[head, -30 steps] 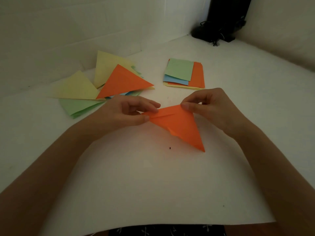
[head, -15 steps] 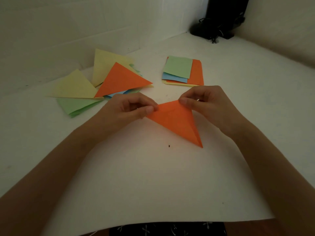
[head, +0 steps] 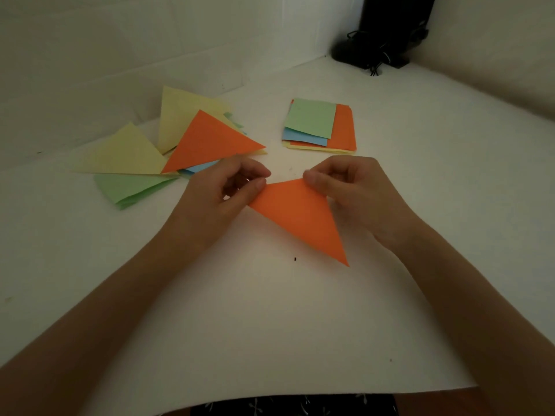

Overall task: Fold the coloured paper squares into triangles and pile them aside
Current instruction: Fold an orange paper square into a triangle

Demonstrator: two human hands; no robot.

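Two hands pinch one orange folded triangle (head: 300, 214) on the white surface (head: 270, 325): left hand (head: 222, 190) its left corner, right hand (head: 345, 187) its top. Folded pile (head: 168, 145) lies left, unfolded squares (head: 319, 126) behind.

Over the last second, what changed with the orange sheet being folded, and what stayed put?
The orange sheet went from a loose fold with an open flap along its far edge to a flat, closed triangle. The left hand and right hand kept pinching its far corners; nothing was let go. The pile of folded triangles and the stack of unfolded squares stayed where they were.
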